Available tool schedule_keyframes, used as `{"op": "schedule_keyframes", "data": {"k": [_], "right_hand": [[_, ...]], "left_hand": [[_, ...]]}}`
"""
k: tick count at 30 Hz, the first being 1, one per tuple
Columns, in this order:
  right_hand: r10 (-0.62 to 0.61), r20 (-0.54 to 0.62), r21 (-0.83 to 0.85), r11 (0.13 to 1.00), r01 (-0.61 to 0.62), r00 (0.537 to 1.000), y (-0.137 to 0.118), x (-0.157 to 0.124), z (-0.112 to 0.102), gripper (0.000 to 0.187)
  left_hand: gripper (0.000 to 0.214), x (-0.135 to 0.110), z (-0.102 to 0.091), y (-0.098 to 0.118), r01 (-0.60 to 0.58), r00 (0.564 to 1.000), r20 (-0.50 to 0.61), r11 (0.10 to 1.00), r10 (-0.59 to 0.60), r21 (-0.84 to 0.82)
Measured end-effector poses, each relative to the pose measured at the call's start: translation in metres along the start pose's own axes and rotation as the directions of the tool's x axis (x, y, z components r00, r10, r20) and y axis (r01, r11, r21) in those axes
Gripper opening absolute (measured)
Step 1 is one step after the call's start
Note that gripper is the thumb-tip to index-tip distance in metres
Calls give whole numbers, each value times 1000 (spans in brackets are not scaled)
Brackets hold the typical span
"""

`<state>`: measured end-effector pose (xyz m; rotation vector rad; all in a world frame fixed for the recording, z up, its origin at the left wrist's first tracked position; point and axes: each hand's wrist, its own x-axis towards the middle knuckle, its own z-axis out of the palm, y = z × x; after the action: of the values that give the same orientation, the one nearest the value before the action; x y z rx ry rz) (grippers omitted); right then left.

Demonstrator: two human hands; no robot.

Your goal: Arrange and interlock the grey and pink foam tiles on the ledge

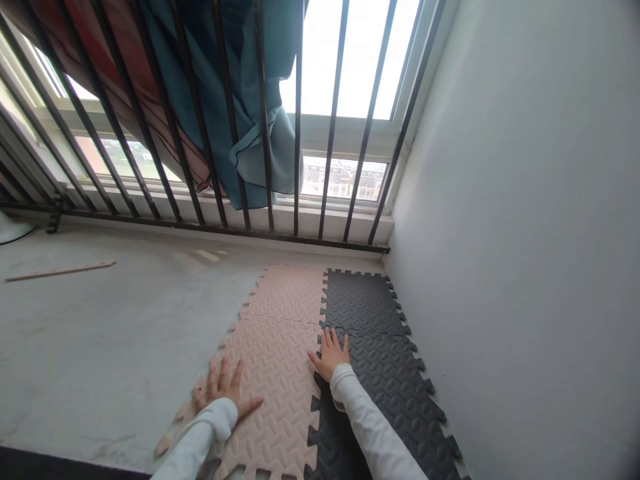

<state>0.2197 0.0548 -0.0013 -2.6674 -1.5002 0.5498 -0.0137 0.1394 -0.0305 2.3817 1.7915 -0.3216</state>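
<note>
Interlocking foam floor mats lie on the concrete floor by the wall: pink tiles [283, 313] on the left, dark grey tiles [373, 320] on the right. My left hand [223, 387] lies flat with fingers spread on the near pink tile, close to its left toothed edge. My right hand [331, 355] lies flat with fingers stretched out across the seam between the near pink tile and the near dark grey tile. Both arms wear white sleeves. Neither hand holds anything.
A white wall [525, 233] runs along the right edge of the mats. Black window bars [297, 133] stand behind, with teal and red cloth [250, 100] hanging on them. A thin wooden stick [60, 271] lies on the bare concrete floor [115, 333] at left.
</note>
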Motion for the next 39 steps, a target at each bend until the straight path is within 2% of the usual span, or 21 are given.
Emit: {"op": "schedule_keyframes", "data": {"k": [4, 7, 10, 15, 18, 20, 23, 25, 28, 32, 39], "right_hand": [[11, 65, 0, 1000, -11, 998, -1, -2, -9, 71], [38, 59, 31, 999, -40, 998, 11, -22, -9, 70], [104, -18, 12, 994, -104, 994, 38, -67, 3, 67], [358, 23, -105, 929, -354, 933, 87, -159, 21, 69], [413, 65, -144, 905, -401, 909, 99, -202, 23, 69], [411, 86, -136, 907, -398, 907, 101, -220, 24, 67], [403, 48, -119, 911, -396, 914, 100, -230, 29, 62], [403, 27, -119, 910, -397, 915, 100, -229, 32, 61], [391, 20, -136, 913, -385, 920, 101, -224, 33, 63], [352, 33, -134, 929, -345, 935, 104, -224, 29, 73], [312, 63, -99, 947, -305, 948, 113, -230, 28, 67]], "left_hand": [[92, -5, -6, 1, 1, 1000, 0, 999, -1, -34], [91, -6, -7, 1, -18, 1000, -17, 999, 17, -49], [92, -4, -1, 2, -3, 999, -45, 999, 1, -33], [93, 3, 0, 3, 24, 998, -53, 1000, -24, -9], [87, -5, -10, 9, 33, 999, -17, 999, -33, 16], [71, -20, -16, 18, -13, 999, -34, 999, 14, 30], [50, -60, -18, 38, -211, 973, -83, 977, 213, 39], [42, -90, -14, 52, -343, 937, -56, 939, 344, 35], [34, -130, -5, 67, -435, 900, -16, 900, 435, 16], [34, -156, 0, 72, -425, 904, -44, 905, 425, 4], [32, -165, 2, 78, -380, 920, -90, 925, 381, 24]]}}
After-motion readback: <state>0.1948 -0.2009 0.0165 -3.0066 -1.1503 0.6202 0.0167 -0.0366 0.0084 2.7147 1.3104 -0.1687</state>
